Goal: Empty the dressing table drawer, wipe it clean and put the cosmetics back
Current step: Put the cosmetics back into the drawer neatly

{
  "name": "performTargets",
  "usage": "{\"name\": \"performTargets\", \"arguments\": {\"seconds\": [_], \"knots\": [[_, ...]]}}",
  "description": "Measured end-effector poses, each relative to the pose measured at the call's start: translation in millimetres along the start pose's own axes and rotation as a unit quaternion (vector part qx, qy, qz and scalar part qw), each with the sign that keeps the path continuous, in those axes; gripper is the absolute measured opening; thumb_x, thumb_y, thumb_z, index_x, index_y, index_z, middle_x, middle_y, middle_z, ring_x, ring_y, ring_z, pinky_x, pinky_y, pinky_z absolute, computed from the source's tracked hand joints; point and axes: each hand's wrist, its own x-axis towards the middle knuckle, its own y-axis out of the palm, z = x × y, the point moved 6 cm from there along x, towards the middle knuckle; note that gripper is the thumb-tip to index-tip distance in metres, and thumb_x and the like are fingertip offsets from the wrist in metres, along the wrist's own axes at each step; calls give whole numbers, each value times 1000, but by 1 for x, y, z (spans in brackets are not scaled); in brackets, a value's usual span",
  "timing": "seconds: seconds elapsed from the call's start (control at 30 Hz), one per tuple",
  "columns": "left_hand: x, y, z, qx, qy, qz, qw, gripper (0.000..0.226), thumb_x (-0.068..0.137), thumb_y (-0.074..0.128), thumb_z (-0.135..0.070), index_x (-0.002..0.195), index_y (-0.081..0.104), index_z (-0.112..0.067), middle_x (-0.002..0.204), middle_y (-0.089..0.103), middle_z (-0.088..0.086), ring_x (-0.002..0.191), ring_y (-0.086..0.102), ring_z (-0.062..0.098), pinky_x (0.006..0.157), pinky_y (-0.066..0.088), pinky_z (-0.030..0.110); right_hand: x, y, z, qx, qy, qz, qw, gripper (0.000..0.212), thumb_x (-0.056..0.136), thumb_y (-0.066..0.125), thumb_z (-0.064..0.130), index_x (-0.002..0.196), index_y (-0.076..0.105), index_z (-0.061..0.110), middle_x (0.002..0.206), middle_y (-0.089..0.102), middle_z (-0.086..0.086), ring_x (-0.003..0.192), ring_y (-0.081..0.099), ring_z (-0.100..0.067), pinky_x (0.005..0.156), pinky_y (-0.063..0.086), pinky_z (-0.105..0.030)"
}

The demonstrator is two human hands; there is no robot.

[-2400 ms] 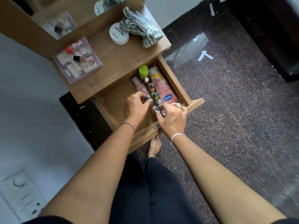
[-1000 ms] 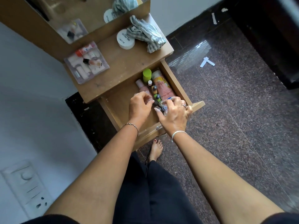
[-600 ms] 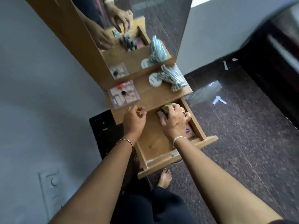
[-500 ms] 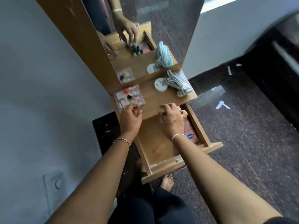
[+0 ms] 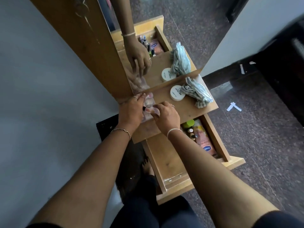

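Your left grip (image 5: pixel 131 111) is curled round the left side of the clear box (image 5: pixel 148 102), which sits on the table (image 5: pixel 194 109) at its left end. Your right grip (image 5: pixel 166 117) pinches the box's near right corner. The box contents are blurred. The drawer (image 5: pixel 166 160) stands pulled out below the table top. A lotion tube (image 5: pixel 204 140), small bottles (image 5: pixel 191 133) and a green cap (image 5: pixel 187 124) lie along its right side. A white tub (image 5: pixel 177 92) and a striped cloth (image 5: pixel 196 92) sit side by side at the table's back
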Motion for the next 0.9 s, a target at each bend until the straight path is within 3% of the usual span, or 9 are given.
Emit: {"name": "performTargets", "arguments": {"seconds": [0.3, 0.47, 0.6, 0.67, 0.8, 0.9], "knots": [[19, 9, 6, 50, 17, -9, 999, 27, 96, 53, -12, 121, 61, -17, 107, 64, 11, 93, 63, 30, 68, 53, 39, 10, 13, -5, -15, 27, 1, 1000, 22, 85, 68, 30, 105, 69, 20, 105, 59, 1, 98, 57, -22, 74, 46, -33], [24, 12, 2, 52, 13, 33, 998, 27, 101, 43, -23, 122, 60, -20, 104, 62, 15, 93, 62, 32, 70, 50, 41, 0, 12, -5, -26, 1, -10, 1000, 16, 88, 64, 22, 103, 65, 15, 101, 59, -2, 91, 58, -25, 73, 48, -34], [18, 11, 0, 16, -4, 49, 999, 25, 97, 52, -18, 121, 60, -20, 102, 61, 13, 92, 63, 33, 70, 49, 40, -21, -1, -15, -18, 7, -38, 999, 14, 90, 61, 25, 101, 62, 17, 94, 63, -2, 87, 59, -24, 73, 49, -38], [9, 9, -5, -22, 0, 38, 999, 30, 96, 52, -19, 126, 57, -22, 105, 61, 12, 94, 62, 31, 71, 47, 38, -34, -11, -25, -14, 14, -63, 998, 14, 89, 62, 28, 99, 62, 18, 90, 66, 0, 84, 60, -22, 71, 50, -39], [-13, 7, -23, -156, 2, 10, 988, 50, 93, 56, -15, 141, 43, -23, 124, 60, 11, 111, 59, 28, 91, 50, 40, -62, -26, -55, 1, 28, -80, 996, 14, 87, 65, 28, 100, 66, 21, 93, 67, 3, 85, 60, -21, 73, 50, -39], [-30, 11, -40, -178, 0, -2, 984, 64, 91, 56, -13, 146, 29, -32, 118, 60, 11, 100, 62, 24, 86, 53, 39, -85, -38, -82, -9, 29, -94, 995, 15, 86, 65, 28, 99, 68, 23, 96, 67, 5, 88, 62, -22, 74, 49, -39]]}}
